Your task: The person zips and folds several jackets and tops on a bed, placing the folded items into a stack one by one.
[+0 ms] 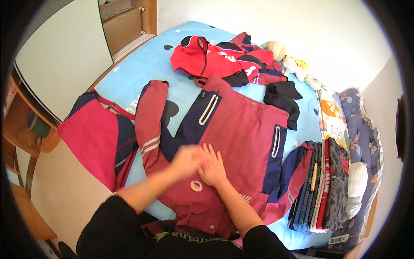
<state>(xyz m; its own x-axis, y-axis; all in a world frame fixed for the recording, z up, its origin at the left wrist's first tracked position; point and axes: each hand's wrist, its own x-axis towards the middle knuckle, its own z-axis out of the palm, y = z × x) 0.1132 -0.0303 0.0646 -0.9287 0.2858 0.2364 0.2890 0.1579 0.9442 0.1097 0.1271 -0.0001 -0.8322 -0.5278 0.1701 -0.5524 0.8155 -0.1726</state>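
A dark red jacket (239, 142) with navy panels and white-trimmed zip pockets lies spread on the bed, its collar end towards me and its hem away. My right hand (212, 166) rests flat on the middle of the jacket, fingers extended. Beside it and partly against its fingers is my left hand (189, 158), blurred, so its finger positions are unclear. A round badge (196, 186) sits on the jacket's chest just below the hands. One sleeve (151, 123) points away on the left; the other sleeve (292, 181) lies out to the right.
A pink and navy garment (93, 129) hangs over the bed's left edge. Red and black clothes (223, 58) are heaped at the far side, near black cloth (283, 100). Folded clothes (320, 187) stand in a row at right. Plush toys (296, 68) line the wall.
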